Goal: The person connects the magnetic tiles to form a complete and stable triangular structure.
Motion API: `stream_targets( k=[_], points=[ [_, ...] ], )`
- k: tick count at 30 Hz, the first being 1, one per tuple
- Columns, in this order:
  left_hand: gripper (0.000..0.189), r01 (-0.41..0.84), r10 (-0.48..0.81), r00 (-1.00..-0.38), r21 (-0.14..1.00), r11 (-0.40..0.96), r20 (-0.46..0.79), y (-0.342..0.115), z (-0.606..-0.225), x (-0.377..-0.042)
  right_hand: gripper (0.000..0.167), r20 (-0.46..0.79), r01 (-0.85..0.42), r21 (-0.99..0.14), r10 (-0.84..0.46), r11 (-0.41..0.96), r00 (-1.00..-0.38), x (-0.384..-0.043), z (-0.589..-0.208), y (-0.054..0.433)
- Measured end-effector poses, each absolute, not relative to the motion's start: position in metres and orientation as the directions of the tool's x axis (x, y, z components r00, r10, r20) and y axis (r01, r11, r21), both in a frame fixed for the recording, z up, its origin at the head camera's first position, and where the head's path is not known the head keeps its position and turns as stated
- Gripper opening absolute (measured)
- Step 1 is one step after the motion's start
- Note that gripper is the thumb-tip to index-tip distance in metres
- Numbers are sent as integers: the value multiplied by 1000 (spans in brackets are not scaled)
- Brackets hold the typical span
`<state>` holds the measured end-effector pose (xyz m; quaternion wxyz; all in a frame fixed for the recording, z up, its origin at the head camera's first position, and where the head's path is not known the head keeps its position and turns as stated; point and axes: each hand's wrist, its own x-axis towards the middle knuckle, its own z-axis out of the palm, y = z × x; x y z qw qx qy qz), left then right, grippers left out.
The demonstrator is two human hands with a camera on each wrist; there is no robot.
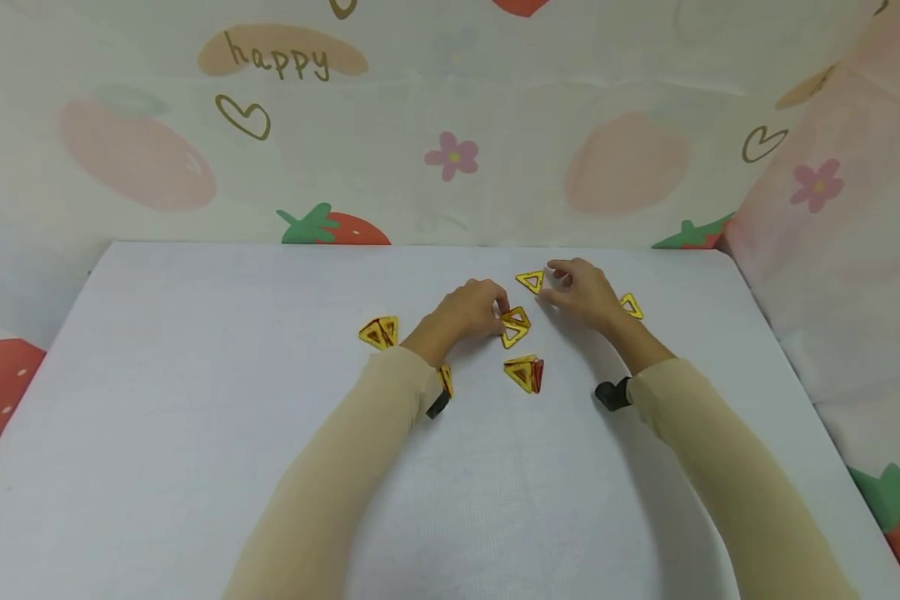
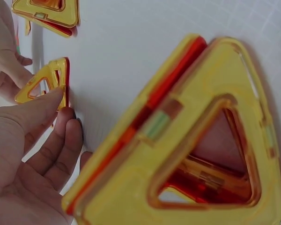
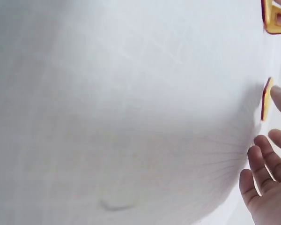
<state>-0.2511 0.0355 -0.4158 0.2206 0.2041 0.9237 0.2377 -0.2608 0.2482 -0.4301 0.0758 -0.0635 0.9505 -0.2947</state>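
My left hand [image 1: 461,315] pinches a joined pair of yellow triangular magnetic tiles [image 1: 521,319] between thumb and fingers, low over the table. In the left wrist view, its thumb [image 2: 47,105] lies against these tiles. A single yellow triangular tile [image 1: 522,277] lies flat farther back. Beside that tile is my right hand [image 1: 581,292], fingers loosely curved and apart, thumb close to its edge. Whether the thumb touches the tile I cannot tell. In the right wrist view, the right hand [image 3: 271,187] shows nothing in its grasp.
A tile pyramid [image 1: 534,373] stands in front of the held pair, another [image 1: 380,323] farther left. A further tile piece [image 1: 447,381] is partly hidden by the left wrist. One loose triangular tile [image 1: 636,310] lies behind the right wrist. A white cloth [image 1: 195,417] covers the table.
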Motion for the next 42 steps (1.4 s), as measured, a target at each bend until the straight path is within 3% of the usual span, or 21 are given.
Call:
stream_targets(
  k=[4, 12, 22, 31, 42],
  points=[
    [24, 278, 485, -818, 524, 805, -311, 35, -416, -250, 60, -135, -51, -538, -146, 841, -980, -265, -433, 247],
    [28, 287, 492, -812, 519, 805, -314, 34, -414, -249, 47, -137, -88, -485, -174, 870, -975, -271, -435, 247],
    [27, 288, 497, -805, 519, 805, -324, 33, -411, -248, 47, -199, -107, -436, -212, 894, -957, -268, -427, 250],
    [25, 287, 465, -825, 472, 833, -320, 28, -413, -250, 45, -220, -226, -389, -328, 893, -919, -250, -423, 256],
    [25, 276, 439, -847, 457, 846, -301, 23, -411, -249, 44, -170, -321, -468, -441, 823, -881, -231, -423, 266]
  ],
)
